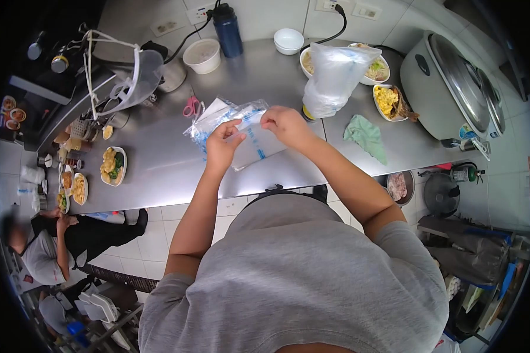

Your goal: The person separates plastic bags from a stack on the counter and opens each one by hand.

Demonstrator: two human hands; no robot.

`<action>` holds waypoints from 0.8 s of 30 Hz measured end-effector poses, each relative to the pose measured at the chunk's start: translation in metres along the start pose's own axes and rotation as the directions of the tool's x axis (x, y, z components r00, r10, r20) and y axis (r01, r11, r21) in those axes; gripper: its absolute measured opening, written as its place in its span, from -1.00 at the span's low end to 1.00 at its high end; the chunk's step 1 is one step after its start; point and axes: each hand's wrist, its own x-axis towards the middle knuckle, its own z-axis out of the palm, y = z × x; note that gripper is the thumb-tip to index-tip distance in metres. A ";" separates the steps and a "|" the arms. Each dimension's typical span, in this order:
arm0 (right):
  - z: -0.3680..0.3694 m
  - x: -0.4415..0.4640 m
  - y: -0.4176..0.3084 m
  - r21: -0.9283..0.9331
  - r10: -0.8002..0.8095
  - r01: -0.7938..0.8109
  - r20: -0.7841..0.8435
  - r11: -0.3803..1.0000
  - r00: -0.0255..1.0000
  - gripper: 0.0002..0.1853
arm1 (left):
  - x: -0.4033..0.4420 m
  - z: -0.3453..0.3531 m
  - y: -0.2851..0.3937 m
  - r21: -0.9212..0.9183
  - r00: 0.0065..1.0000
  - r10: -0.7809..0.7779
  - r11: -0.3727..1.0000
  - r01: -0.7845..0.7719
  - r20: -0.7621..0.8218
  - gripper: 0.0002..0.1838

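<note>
stainless steel forms the tabletop (171, 167); at its far left a co-worker (44, 259) sits apart from the pair of hands over the plastic. toward the right comes an oval dish (115, 183) of food with greens, then pink-handled scissors (190, 106), lying beside the blue-printed plastic (259, 150), probably so they stay within easy reach. the plastic lies loosely layered on the steel, which likely gives it a flat backing while its upper edge is handled. the left hand (221, 148) is at its near left side, finger and thumb curled toward each other near the film; whether they grip it i cannot tell. the right hand (288, 125) has thumb and fingertips drawn together at the upper right edge and appears to pinch the film there, presumably to control that thin edge. so the plastic sits between and beneath the two hands, running beyond the left fingers toward the scissors. right of the hands stands a bulky translucent bag (335, 76), then a crumpled green cloth (365, 136) near the front edge, yellow food (387, 100) in a white dish behind it, and a large rice cooker (427, 88), perhaps kept at the end to leave working room.
</note>
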 end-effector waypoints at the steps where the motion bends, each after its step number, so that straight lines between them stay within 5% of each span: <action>1: 0.003 -0.001 0.001 -0.019 -0.122 0.121 -0.118 0.993 0.985 -0.72 | -0.001 -0.002 -0.002 -0.091 0.999 -0.031 0.995 0.032 0.009 -0.81; 5: -0.013 -0.003 -0.036 -0.056 -0.118 0.112 -0.113 0.992 0.987 -0.82 | -0.006 -0.009 0.004 -0.196 0.984 0.037 0.981 -0.003 0.173 -0.85; 7: -0.030 -0.010 -0.047 0.161 0.082 -0.101 0.122 0.982 0.989 -0.84 | -0.011 -0.009 0.036 -0.266 0.982 0.108 0.962 -0.065 0.153 -0.85; 10: -0.049 -0.024 -0.078 0.297 0.090 -0.076 -0.034 0.952 0.995 -0.89 | -0.021 -0.013 0.078 -0.413 0.988 0.040 0.910 0.026 0.150 -0.88; 13: -0.071 -0.039 -0.105 0.353 0.252 -0.206 -0.089 0.913 0.964 -0.93 | -0.029 -0.012 0.125 -0.413 0.993 0.108 0.907 -0.081 0.044 -0.95; 16: -0.095 -0.049 -0.119 0.373 0.285 -0.253 -0.032 0.892 0.958 -0.93 | -0.030 -0.008 0.135 -0.372 0.974 0.175 0.921 -0.111 0.142 -0.95; 19: -0.103 -0.056 -0.117 0.245 -0.012 0.075 -0.249 0.967 0.968 -0.94 | -0.025 0.005 0.134 -0.441 0.944 0.265 0.884 -0.156 0.197 -0.83; 22: -0.122 -0.067 -0.108 0.574 -0.013 0.189 -0.296 0.797 0.955 -0.91 | -0.012 0.023 0.130 -0.153 0.830 0.198 0.979 -0.137 0.521 -0.76; 23: -0.129 -0.071 -0.103 0.700 0.091 0.096 -0.225 0.707 0.970 -0.90 | -0.009 0.029 0.135 -0.035 0.743 -0.023 0.997 0.063 0.669 -0.71; 24: -0.137 -0.075 -0.097 0.805 0.183 0.002 -0.137 0.594 0.973 -0.89 | -0.008 0.037 0.139 -0.118 0.754 0.025 0.990 0.070 0.657 -0.73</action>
